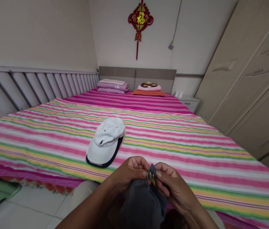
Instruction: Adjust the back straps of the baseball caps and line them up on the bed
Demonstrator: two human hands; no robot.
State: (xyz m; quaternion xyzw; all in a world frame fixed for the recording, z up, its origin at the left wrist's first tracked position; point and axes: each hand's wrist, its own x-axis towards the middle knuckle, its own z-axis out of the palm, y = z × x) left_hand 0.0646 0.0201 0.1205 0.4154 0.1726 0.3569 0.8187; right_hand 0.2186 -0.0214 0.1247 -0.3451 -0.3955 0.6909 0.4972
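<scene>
A dark grey cap (142, 202) is between my two hands at the bed's near edge, its lower part in shadow. My left hand (131, 173) is closed, with thumb and fingers pinching beside the small metal buckle (150, 174) on the cap's strap. Opposite it, my right hand (173, 183) pinches the short grey strap end (153, 168) next to the buckle. A white baseball cap (108, 136) with a dark brim edge and a small dark logo lies on the bed, ahead and to the left of my hands.
A striped sheet (196, 136) covers the bed. Folded purple bedding (112, 86) and a pink-orange pile (149, 89) sit by the headboard (134, 73). A metal railing (48, 84) runs along the left; a wardrobe (249, 73) stands right. A green stool (2, 194) is lower left.
</scene>
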